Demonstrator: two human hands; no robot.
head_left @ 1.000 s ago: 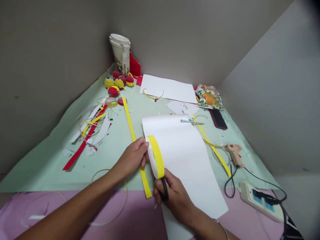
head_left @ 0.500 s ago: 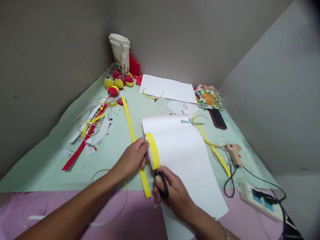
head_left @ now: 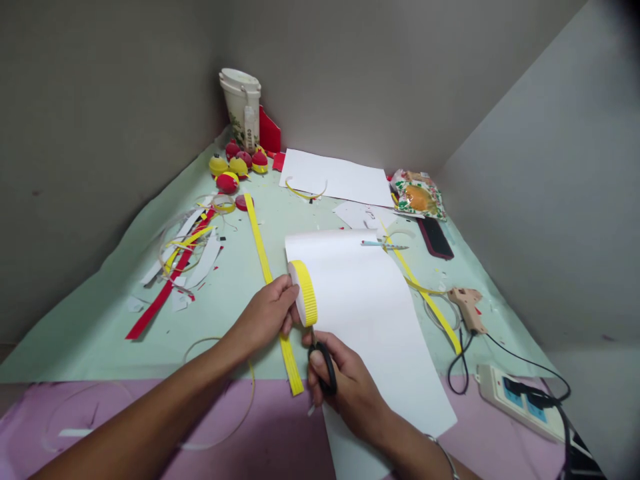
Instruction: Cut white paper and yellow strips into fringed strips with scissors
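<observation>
My left hand point(head_left: 273, 307) pinches the left edge of a round white paper piece with a yellow corrugated rim point(head_left: 309, 293), held up over a large white sheet point(head_left: 380, 333). Black-handled scissors point(head_left: 325, 370) are gripped in my right hand point(head_left: 345, 383), their blades pointing up at the lower end of the yellow rim. How far the blades are apart is hidden. Under my left hand runs a long yellow corrugated strip point(head_left: 257, 237), lying flat on the green table cover.
Paper scraps with a red strip point(head_left: 165, 297) lie at left, below several red-and-yellow balls point(head_left: 227, 182) and a coffee cup point(head_left: 243, 107). On the right are a glue gun point(head_left: 469, 310), a power strip point(head_left: 520, 403), a phone point(head_left: 436, 238) and a craft knife point(head_left: 385, 245).
The yellow-rimmed piece has turned and shifted slightly upward, showing more of its white face. A little more of the scissor blades now shows below it. Both hands stay nearly in place.
</observation>
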